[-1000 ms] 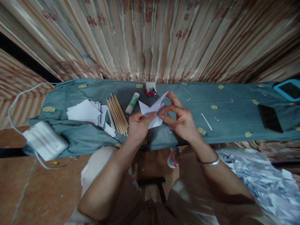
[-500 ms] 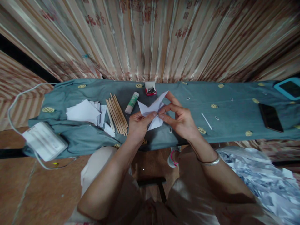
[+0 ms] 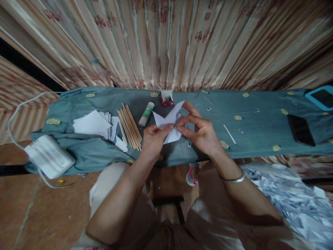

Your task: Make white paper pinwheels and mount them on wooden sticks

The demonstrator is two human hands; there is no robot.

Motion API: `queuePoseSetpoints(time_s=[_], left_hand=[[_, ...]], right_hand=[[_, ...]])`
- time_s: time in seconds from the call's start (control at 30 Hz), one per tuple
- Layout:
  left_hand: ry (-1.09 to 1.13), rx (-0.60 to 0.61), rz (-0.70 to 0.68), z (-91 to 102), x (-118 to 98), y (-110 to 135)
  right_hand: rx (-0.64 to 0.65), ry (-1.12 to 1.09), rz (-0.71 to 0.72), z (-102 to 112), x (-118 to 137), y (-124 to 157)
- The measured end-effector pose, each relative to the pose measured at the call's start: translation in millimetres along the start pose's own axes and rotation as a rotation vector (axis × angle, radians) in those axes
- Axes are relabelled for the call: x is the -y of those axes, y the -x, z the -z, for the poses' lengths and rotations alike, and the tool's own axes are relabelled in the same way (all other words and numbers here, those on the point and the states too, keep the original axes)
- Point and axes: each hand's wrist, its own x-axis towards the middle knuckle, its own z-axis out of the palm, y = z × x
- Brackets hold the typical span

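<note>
A white paper pinwheel (image 3: 169,119) with pointed blades is held up over the table between both hands. My left hand (image 3: 155,138) is closed on its left side, with the thumb pressed near the centre. At that centre, the thumb and forefinger of my right hand (image 3: 199,133) pinch a tiny shiny piece, perhaps a pin; the fingers partly hide it. My right hand's other fingers curl behind a blade. Just beyond stands an open red and white box (image 3: 167,101) of small metal pins. To the left lie a glue stick (image 3: 147,114) and several wooden sticks (image 3: 130,127).
White paper sheets (image 3: 92,124) are stacked on the left of the cloth-covered table (image 3: 257,132). A white power strip (image 3: 49,157) with a cable sits at the left edge. On the right are a phone (image 3: 301,130), a blue-framed device (image 3: 321,99) and a paper strip (image 3: 229,134). Folded papers (image 3: 293,198) are heaped at lower right.
Both hands stay almost in place on the pinwheel. Its upper right blade tip has shifted slightly left. Nothing has been let go.
</note>
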Motion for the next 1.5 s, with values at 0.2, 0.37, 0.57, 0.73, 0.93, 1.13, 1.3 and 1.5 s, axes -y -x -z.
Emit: queuePoseSetpoints(time_s=[0.2, 0.37, 0.57, 0.73, 0.93, 1.13, 1.3, 1.5], left_hand=[[-0.015, -0.007, -0.001, 0.3, -0.3, 0.4], [-0.011, 0.009, 0.003, 0.8, 0.8, -0.1], [-0.031, 0.004, -0.001, 0.9, 0.7, -0.6], [-0.028, 0.012, 0.005, 0.8, 0.4, 0.3], [-0.054, 0.015, -0.006, 2.2, 1.3, -0.3], [-0.037, 0.012, -0.002, 2.0, 1.2, -0.4], [-0.016, 0.024, -0.010, 0.9, -0.7, 0.5], [-0.036, 0.010, 0.003, 1.1, -1.1, 1.1]], right_hand=[[0.001, 0.008, -0.006, -0.2, -1.8, 0.6], [0.001, -0.006, 0.013, -0.4, -2.3, 0.1], [0.003, 0.007, 0.001, 0.1, -2.5, 0.6], [0.006, -0.006, 0.006, 0.0, -2.2, 0.8], [0.004, -0.010, 0.001, -0.7, -4.2, 0.6], [0.009, -0.010, 0.008, -0.5, -4.3, 0.9], [0.012, -0.030, 0.019, -0.1, -3.6, 1.7], [0.010, -0.028, 0.025, 0.0, -4.4, 1.4]])
